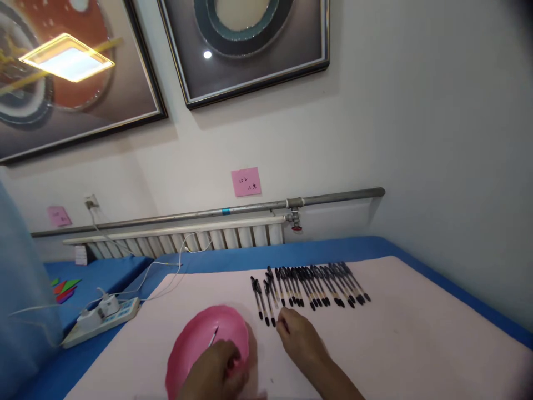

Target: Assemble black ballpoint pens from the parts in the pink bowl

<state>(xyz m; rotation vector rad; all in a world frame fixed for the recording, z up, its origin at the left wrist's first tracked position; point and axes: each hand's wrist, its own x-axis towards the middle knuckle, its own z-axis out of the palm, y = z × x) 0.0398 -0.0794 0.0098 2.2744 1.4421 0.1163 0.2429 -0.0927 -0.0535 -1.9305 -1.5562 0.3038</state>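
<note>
A row of several black pens point(310, 286) lies side by side on a pale pink cloth point(416, 344). My right hand point(302, 339) reaches toward the left end of the row, its fingertips closed near the lower tips of the leftmost pens. A pink bowl point(200, 339) sits to the left of the row. My left hand point(219, 369) rests over the bowl's near edge, fingers curled around a thin white stick-like piece point(212, 337) that points up from it. What that piece is I cannot make out.
A blue cover point(291, 253) lies under the cloth. A white power strip point(102, 319) with plugs and cables sits at the left. Coloured flat pieces point(64, 289) lie far left. A radiator point(187, 240) and pipe point(333, 197) run along the wall behind.
</note>
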